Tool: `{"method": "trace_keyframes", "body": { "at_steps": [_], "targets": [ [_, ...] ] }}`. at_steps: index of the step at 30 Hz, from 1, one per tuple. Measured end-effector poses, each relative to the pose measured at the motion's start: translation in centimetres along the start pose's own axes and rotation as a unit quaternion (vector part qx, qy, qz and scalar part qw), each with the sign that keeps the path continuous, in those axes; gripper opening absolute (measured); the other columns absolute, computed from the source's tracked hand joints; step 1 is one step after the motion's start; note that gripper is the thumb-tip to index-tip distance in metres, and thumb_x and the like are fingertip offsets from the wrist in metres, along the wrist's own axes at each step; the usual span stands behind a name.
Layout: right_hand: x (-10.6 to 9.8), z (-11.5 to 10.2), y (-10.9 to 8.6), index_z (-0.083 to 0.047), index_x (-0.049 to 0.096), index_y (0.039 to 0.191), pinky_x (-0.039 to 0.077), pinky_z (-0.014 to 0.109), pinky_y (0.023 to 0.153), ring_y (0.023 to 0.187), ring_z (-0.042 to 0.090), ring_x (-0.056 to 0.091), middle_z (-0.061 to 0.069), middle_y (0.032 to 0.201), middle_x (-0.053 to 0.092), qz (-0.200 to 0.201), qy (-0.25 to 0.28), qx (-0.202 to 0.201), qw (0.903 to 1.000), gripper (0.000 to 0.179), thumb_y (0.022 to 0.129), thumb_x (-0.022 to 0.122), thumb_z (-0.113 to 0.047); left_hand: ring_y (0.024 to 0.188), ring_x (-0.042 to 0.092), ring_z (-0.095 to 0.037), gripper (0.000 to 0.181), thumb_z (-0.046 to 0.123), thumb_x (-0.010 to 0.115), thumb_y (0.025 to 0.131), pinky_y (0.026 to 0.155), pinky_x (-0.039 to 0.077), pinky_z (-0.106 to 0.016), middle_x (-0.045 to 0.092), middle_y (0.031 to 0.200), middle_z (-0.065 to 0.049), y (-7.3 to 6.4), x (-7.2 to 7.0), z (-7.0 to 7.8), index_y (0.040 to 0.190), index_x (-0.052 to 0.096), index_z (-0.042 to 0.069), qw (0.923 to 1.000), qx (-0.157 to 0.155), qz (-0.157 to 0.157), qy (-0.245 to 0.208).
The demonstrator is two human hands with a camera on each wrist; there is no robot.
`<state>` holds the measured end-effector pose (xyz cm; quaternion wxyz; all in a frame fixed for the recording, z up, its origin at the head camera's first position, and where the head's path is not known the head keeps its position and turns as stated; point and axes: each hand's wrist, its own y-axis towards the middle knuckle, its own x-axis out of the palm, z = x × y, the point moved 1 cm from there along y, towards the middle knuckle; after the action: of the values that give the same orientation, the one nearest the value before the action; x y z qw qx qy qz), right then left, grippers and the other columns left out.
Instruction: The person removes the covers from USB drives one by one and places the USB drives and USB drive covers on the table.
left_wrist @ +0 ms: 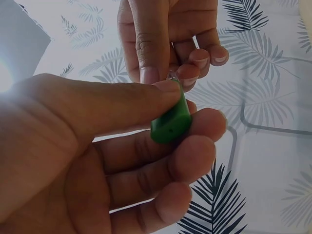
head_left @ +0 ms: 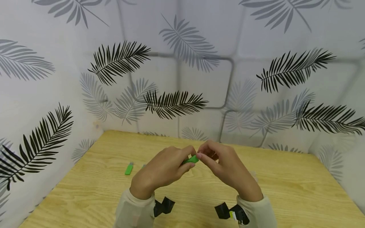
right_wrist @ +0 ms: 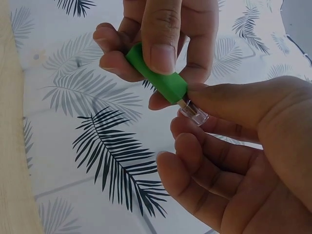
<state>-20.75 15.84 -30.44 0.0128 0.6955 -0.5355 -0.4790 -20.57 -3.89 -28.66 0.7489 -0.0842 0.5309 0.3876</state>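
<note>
My left hand (head_left: 163, 167) pinches a small green stick (right_wrist: 158, 75) between thumb and fingers, above the wooden table. Its blunt end, with a tiny hole, faces the left wrist camera. At the other end, a narrow tip sits inside a clear cap (right_wrist: 194, 115). My right hand (head_left: 225, 163) has thumb and forefinger pinched about this cap, fingertips right by the green body. In the left wrist view my right fingers (left_wrist: 151, 44) mostly hide the cap. Another green stick (head_left: 129, 168) with a greyish end lies on the table, left of my left hand.
The wooden table (head_left: 85, 190) reaches back to a white curtain (head_left: 199, 82) with leaf prints, which also hangs at both sides. A small greyish bit (head_left: 144, 166) peeks out behind my left hand. A pale object (head_left: 253, 174) lies partly hidden behind my right wrist.
</note>
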Motion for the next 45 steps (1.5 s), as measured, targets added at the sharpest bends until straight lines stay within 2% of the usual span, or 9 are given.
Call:
{"method": "trace_keyframes", "body": {
  "at_steps": [8,15,20,24,29,35,40,45],
  "targets": [
    [-0.7,0.1,-0.3,-0.016,0.063,0.095,0.051,0.027,0.063,0.067,0.005,0.058,-0.01,0.082,0.062,0.005,-0.009,0.005,0.9999,0.005,0.096,0.062,-0.02,0.05,0.04,-0.002,0.012,0.017,0.06,0.097,0.052,0.04,-0.022,0.052,0.064,0.009,-0.1,0.0,-0.4,0.107,0.06,0.012,0.9999,-0.01,-0.003,0.001],
    [-2.5,0.8,-1.1,-0.015,0.063,0.096,0.048,0.026,0.06,0.062,0.008,0.054,-0.007,0.074,0.057,0.029,-0.031,0.048,0.998,0.005,0.096,0.061,-0.019,0.047,0.037,-0.001,0.007,0.017,0.06,0.097,0.05,0.037,-0.023,0.05,0.06,0.011,-0.4,-0.4,-1.2,0.102,0.057,0.014,0.9998,-0.02,0.003,0.005],
    [-3.4,1.5,-1.6,-0.016,0.063,0.098,0.049,0.027,0.062,0.066,0.01,0.057,-0.005,0.077,0.06,0.025,-0.03,0.085,0.9956,0.005,0.097,0.061,-0.021,0.045,0.042,-0.002,0.005,0.016,0.058,0.098,0.051,0.039,-0.023,0.052,0.058,0.011,-0.6,-0.3,-1.8,0.102,0.058,0.012,0.999,-0.042,-0.008,-0.015],
    [-3.9,2.0,-2.0,-0.014,0.063,0.1,0.051,0.028,0.065,0.071,0.012,0.06,-0.004,0.081,0.062,0.011,-0.013,0.103,0.9945,0.007,0.097,0.06,-0.021,0.045,0.045,-0.003,0.004,0.015,0.058,0.098,0.051,0.039,-0.024,0.054,0.059,0.011,-0.8,-0.4,-2.4,0.099,0.057,0.012,0.998,-0.059,-0.005,-0.025],
    [-4.9,2.5,-2.7,-0.013,0.064,0.104,0.052,0.032,0.071,0.078,0.013,0.063,-0.003,0.088,0.065,-0.01,-0.009,0.139,0.9901,0.013,0.097,0.06,-0.023,0.058,0.051,-0.004,0.004,0.014,0.061,0.096,0.06,0.044,-0.026,0.065,0.08,0.006,-1.0,-0.7,-3.3,0.093,0.058,0.012,0.9979,-0.06,0.018,-0.015],
    [-6.0,3.8,-3.7,-0.017,0.065,0.101,0.051,0.035,0.07,0.081,0.015,0.063,-0.003,0.09,0.066,-0.029,-0.034,0.18,0.9826,0.016,0.097,0.059,-0.031,0.08,0.06,-0.009,0.006,0.012,0.065,0.093,0.07,0.048,-0.029,0.066,0.092,0.005,-1.4,-1.3,-4.4,0.089,0.061,0.015,0.9959,-0.077,0.046,-0.009],
    [-6.7,4.7,-4.3,-0.017,0.067,0.102,0.05,0.035,0.07,0.083,0.015,0.062,-0.001,0.095,0.067,-0.031,-0.063,0.198,0.9777,0.02,0.097,0.058,-0.035,0.075,0.059,-0.011,0.004,0.01,0.066,0.092,0.066,0.049,-0.028,0.065,0.088,0.003,-1.8,-1.7,-5.4,0.096,0.065,0.011,0.9948,-0.085,0.053,-0.017],
    [-7.1,5.5,-4.6,-0.013,0.067,0.104,0.05,0.034,0.068,0.082,0.015,0.062,0.0,0.095,0.067,-0.029,-0.065,0.209,0.9753,0.024,0.097,0.059,-0.034,0.065,0.057,-0.011,0.006,0.01,0.064,0.093,0.061,0.048,-0.028,0.064,0.085,-0.001,-2.1,-1.8,-6.5,0.1,0.065,0.01,0.9911,-0.119,0.049,-0.033]
  ]
}}
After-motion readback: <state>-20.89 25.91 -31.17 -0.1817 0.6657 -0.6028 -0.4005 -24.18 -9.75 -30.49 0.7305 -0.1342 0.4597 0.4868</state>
